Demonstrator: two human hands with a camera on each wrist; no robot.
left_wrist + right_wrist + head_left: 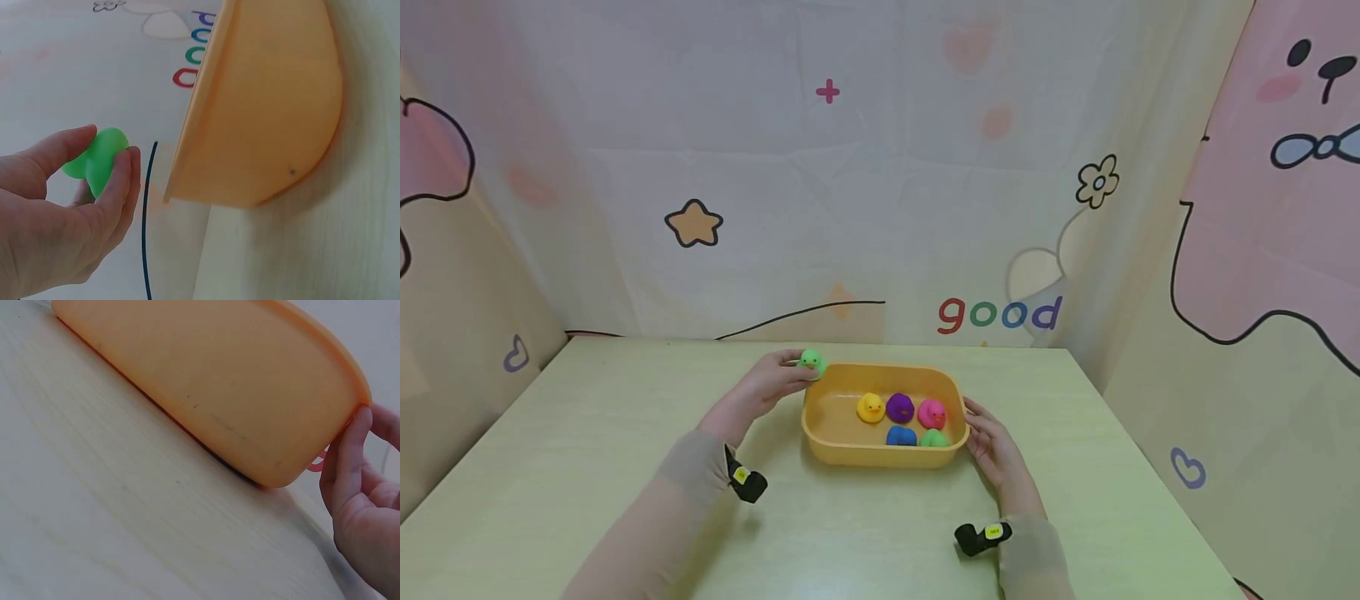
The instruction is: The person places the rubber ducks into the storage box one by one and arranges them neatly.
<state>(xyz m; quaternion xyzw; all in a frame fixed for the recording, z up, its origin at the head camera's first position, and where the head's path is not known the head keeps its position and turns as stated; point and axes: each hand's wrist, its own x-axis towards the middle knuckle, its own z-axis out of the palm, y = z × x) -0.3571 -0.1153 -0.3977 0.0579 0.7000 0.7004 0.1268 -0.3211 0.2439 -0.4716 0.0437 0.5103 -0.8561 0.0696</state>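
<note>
My left hand (772, 382) pinches a light green rubber duck (811, 362) between thumb and fingers. It is held up beside the left rear corner of a yellow-orange plastic tub (865, 456). Seen from the left wrist, the green duck (103, 156) is apart from the tub's wall (269, 106). At the tub's right end, my right hand (996, 450) touches the outer side by the rim with its fingertips (361, 415). Inside the tub sit a yellow duck (871, 407), a purple duck (900, 407), a pink duck (932, 413), a blue one (901, 437) and another green one (935, 439), partly hidden by the front wall.
The tub stands on a pale wood-look table (865, 533), toward its back edge. A printed cloth backdrop (880, 208) rises behind the table and at both sides. Each wrist wears a small black camera, the left one (747, 483) and the right one (981, 537).
</note>
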